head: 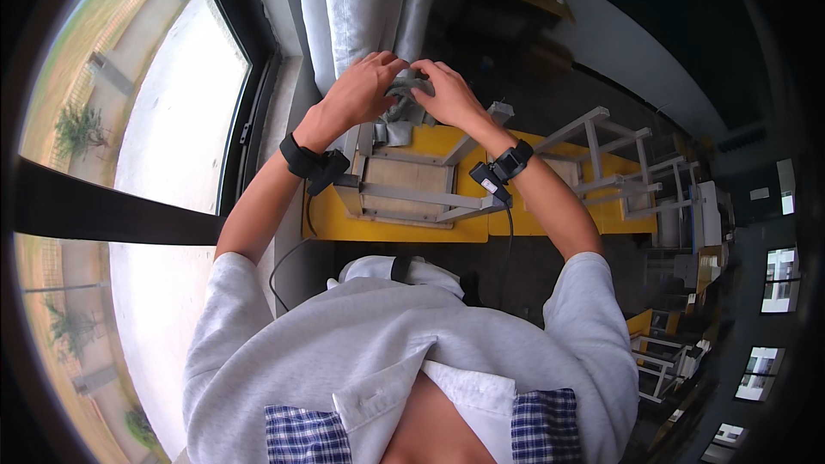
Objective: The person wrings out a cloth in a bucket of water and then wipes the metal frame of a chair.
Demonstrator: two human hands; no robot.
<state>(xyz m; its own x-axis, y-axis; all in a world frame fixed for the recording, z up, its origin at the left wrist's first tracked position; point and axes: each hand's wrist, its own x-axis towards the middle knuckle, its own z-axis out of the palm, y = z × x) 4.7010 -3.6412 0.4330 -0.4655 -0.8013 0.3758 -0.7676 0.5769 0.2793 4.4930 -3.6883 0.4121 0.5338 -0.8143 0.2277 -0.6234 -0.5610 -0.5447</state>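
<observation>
A bunched grey cloth [405, 91] is held between my two hands at the top middle, in front of a gathered light-grey curtain [367, 6]. My left hand [366, 89] grips it from the left, with the fingers curled over and the thumb below. From the right, my right hand [449, 95] has its thumb and fingers around the other side of the cloth. Whether the cloth is part of the curtain or a separate piece I cannot tell. A loose grey end [394, 134] hangs below my hands. Black straps with small devices and cables sit on both wrists.
Under my forearms, an upturned stool [406, 190] with grey legs lies on a yellow desk [393, 230]. More upturned stools [596, 148] stand to the right. Left is a window with a dark frame [116, 203] and a sill [281, 106]. A dark board [677, 26] hangs at upper right.
</observation>
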